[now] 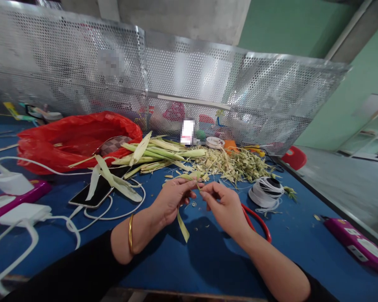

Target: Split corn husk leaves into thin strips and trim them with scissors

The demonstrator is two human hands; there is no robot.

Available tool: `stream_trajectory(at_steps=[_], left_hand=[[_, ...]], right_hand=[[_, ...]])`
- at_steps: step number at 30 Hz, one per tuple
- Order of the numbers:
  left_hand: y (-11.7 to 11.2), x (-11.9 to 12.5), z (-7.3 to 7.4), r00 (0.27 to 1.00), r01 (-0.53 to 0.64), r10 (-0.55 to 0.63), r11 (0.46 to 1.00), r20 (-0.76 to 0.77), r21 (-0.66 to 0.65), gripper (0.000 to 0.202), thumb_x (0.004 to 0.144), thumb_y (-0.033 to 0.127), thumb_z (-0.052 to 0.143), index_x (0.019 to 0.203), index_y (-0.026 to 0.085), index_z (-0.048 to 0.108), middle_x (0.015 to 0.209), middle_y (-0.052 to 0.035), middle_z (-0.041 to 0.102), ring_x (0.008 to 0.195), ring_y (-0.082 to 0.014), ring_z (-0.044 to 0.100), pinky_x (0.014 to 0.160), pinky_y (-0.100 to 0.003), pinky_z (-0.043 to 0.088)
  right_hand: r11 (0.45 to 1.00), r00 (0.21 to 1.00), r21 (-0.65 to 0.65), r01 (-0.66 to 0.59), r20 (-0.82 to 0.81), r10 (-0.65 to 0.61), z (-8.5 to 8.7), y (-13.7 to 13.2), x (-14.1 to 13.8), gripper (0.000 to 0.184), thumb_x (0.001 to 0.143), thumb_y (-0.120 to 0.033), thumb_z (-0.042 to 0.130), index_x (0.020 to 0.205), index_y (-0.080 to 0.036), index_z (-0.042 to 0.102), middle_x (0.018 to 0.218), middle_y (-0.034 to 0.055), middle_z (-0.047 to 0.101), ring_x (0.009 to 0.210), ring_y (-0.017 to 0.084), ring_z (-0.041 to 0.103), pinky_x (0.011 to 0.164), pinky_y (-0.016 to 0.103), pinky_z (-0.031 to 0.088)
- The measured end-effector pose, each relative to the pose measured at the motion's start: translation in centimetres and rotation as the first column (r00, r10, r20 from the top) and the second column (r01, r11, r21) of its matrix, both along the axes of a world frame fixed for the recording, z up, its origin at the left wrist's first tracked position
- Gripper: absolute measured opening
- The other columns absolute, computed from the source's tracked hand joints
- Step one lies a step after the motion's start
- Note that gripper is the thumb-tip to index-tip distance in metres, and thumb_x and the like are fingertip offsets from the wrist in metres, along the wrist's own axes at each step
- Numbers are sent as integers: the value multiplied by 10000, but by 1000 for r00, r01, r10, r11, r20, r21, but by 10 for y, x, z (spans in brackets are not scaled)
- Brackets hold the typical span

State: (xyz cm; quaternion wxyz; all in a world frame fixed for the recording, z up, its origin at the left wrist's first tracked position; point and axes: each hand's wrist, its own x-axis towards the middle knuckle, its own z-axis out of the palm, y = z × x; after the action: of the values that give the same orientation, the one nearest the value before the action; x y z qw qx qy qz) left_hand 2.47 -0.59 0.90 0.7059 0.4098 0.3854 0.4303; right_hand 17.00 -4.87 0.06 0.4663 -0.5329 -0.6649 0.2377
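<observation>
My left hand [178,195], with a gold bangle on its wrist, is closed around a pale green strip of husk [183,226]; one end hangs below the palm. My right hand [222,203] meets it fingertip to fingertip, pinching the thin end of the same strip. Both hands are just above the blue table. Partly hidden under my right wrist lies a red loop [261,221] like a scissors handle. Beyond the hands lie a bundle of long green husks [157,153] and a heap of shredded pieces [223,163].
A spool of white cord [266,193] stands to the right. On the left are a red plastic bag [50,144], a dark phone [93,193] with husks across it, and white cables with chargers [25,214]. A perforated metal screen [189,63] closes off the back.
</observation>
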Motion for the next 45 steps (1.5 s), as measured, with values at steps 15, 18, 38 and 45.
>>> stream_trajectory(at_steps=[15,18,38,45], left_hand=[[-1,-1,3,1000,5,-4,999,-19,45,237,719,347,664,797,127,709,766,-51,697,465,-56,504,389,-173,283],[-2,-1,2,996,27,-21,997,-86,72,249,694,359,702,716,111,704,783,-66,699,451,-40,467,377,-167,266],[-5,4,-5,936,147,-122,988,-331,53,122,721,228,649,693,113,677,736,-79,729,444,-64,537,369,-153,342],[-11,7,-5,908,236,-181,966,-378,103,108,661,158,599,603,119,682,681,-55,708,434,-75,540,366,-165,342]], right_hand=[[997,993,-33,74,-90,-77,2,4,2,282,838,-406,561,661,-189,594,562,-26,533,550,127,485,544,235,382],[983,948,-167,77,-293,-124,-1,11,7,315,791,-477,596,686,-180,611,612,-17,560,577,127,494,568,238,396],[956,957,52,288,-40,-286,-8,20,18,407,828,-459,559,532,-186,500,509,-39,435,520,115,395,528,255,303],[993,998,119,24,63,-32,1,16,13,110,751,-311,655,708,-210,670,786,29,643,743,185,594,706,303,440]])
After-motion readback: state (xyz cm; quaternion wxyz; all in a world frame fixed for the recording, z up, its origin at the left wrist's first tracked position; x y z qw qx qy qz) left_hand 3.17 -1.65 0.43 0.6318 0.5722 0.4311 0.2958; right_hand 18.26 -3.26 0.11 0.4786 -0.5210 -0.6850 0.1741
